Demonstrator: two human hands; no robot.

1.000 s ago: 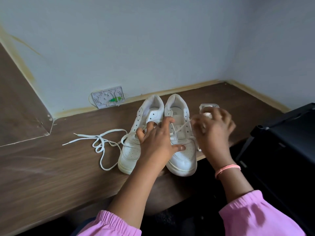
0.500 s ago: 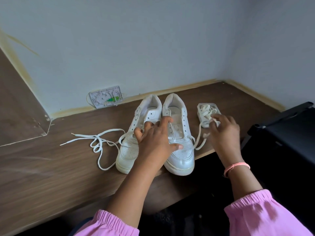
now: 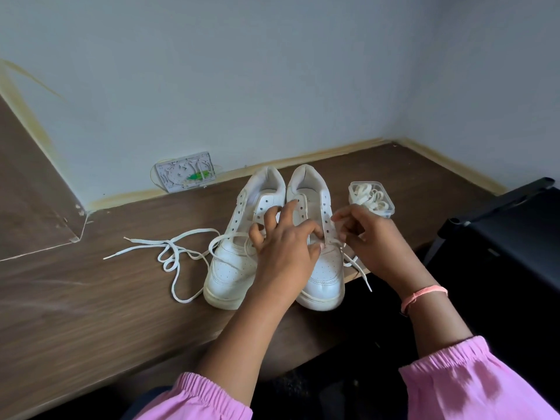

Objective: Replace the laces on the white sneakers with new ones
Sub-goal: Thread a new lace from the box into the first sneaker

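Two white sneakers stand side by side on the brown desk (image 3: 91,298), toes toward me. The left sneaker (image 3: 233,268) still carries a lace through its lowest eyelets; that white lace (image 3: 169,253) trails loose over the desk to the left. My left hand (image 3: 285,247) rests spread on the right sneaker (image 3: 325,280), pressing its tongue and front. At the right row of eyelets, my right hand (image 3: 366,241) pinches that shoe's lace (image 3: 357,268), whose end dangles over the desk edge. A clear plastic box of new white laces (image 3: 371,197) sits just right of the shoes.
A white wall plate with green wiring (image 3: 185,172) sits at the wall behind the shoes. A black rack (image 3: 509,231) stands close on the right below the desk edge. The grey walls meet in a corner at the far right.
My right hand came back from beside the box of laces to the right sneaker's eyelets and now pinches the lace there. My left hand stayed on the shoe.
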